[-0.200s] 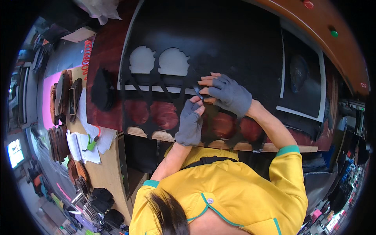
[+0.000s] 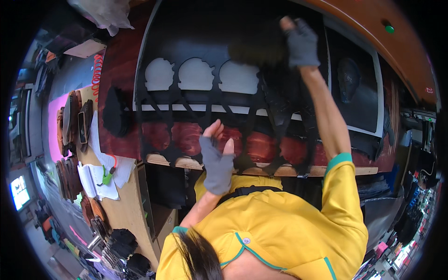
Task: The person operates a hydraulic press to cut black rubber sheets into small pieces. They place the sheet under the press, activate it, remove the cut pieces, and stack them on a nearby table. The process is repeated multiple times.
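A wide black sheet [image 2: 200, 28] with cut-out shapes covers the white board, which shows through three rounded holes. Its perforated front strip [image 2: 247, 121] hangs across the red table edge. Low in front of that strip is my left hand [image 2: 217, 161], in a grey fingerless glove, empty, with fingers and thumb apart. My right hand [image 2: 302, 43], gloved alike, is raised over the sheet's far right part with fingers curled. Beside it a dark, motion-smeared shape [image 2: 256, 53] sits above the third hole; its kind cannot be made out.
A black oval piece [image 2: 348, 79] lies on the right-hand panel. An orange-brown machine beam [image 2: 373, 21] with a green button runs along the top right. At left are a dark stack [image 2: 116, 112], an open notebook [image 2: 95, 179], brown soles [image 2: 70, 121] and a red coiled hose [image 2: 97, 77].
My hands, together at the sheet's front edge before, have parted. The right one swung up and away; the left drew back and opened. A third white hole now shows.
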Motion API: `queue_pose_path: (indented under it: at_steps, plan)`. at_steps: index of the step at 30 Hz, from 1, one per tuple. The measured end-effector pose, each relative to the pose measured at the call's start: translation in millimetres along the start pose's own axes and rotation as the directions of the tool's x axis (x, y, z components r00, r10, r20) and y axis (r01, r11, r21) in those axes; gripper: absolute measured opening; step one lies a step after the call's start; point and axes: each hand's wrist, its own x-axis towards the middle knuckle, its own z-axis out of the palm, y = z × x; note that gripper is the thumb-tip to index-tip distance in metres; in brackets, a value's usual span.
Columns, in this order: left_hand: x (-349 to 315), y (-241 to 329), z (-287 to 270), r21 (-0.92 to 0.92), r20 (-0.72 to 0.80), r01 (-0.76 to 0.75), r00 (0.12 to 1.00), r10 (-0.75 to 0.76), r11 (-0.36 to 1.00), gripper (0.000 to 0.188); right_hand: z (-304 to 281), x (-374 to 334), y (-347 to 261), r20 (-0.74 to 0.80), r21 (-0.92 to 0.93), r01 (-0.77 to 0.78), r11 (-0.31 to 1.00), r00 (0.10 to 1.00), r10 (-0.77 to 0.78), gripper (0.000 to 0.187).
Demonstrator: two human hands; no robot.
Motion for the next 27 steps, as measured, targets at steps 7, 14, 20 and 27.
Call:
queue_pose_path:
  at_steps: [7, 14, 20, 27]
  plan:
    - [-7, -40, 58, -0.304, 0.416, 0.449, 0.856, -0.307, 0.841, 0.041, -60, -43, 9, 0.192, -0.099, 0.677, 0.729, 0.732, -0.654, 0.024]
    - [-7, -62, 76, -0.483, 0.326, 0.362, 0.919, -0.220, 0.797, 0.015, -145, 5, 22, -0.554, -0.072, 0.165, 0.984, 0.814, -0.177, 0.029]
    - [4, -64, 77, -0.597, 0.429, 0.441, 0.881, -0.197, 0.670, 0.017, -117, -98, 13, 0.530, -0.280, 0.805, 0.523, 0.584, -0.615, 0.034]
    - [10, -55, 72, -0.571, 0.440, 0.467, 0.869, -0.228, 0.675, 0.015, -86, -132, 28, 0.775, -0.201, 0.799, 0.566, 0.484, -0.408, 0.031]
